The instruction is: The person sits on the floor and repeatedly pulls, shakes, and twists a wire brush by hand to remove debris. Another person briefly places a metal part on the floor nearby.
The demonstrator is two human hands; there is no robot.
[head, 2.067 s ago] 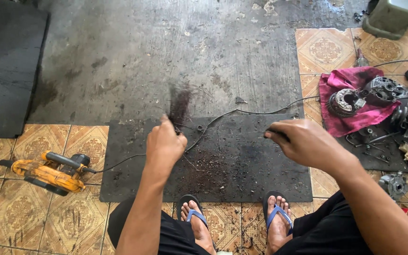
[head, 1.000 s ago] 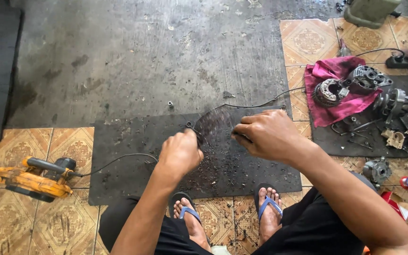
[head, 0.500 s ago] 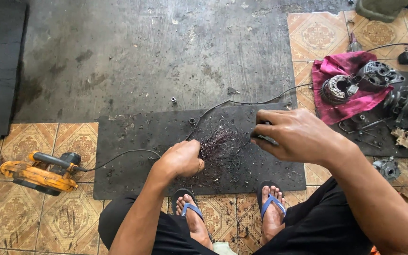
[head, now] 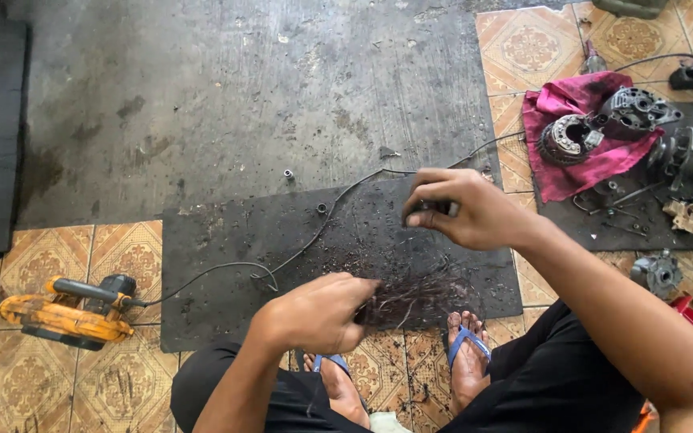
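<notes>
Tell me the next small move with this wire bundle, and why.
Probably bring the right hand down to the loose ends: the left hand grips the wire bundle at one end only, its strands splayed over the black mat.

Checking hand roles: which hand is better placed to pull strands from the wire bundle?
Probably the right hand: raised just above the wire bundle, pinching only a small dark object. The left hand is closed on the bundle's end, anchoring it.

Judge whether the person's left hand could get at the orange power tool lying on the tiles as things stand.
Probably yes, but not freely. The left hand is closed on a bundle of thin wires, so it is occupied. The orange power tool lies on the same side with only bare tile and its black cord between.
</notes>
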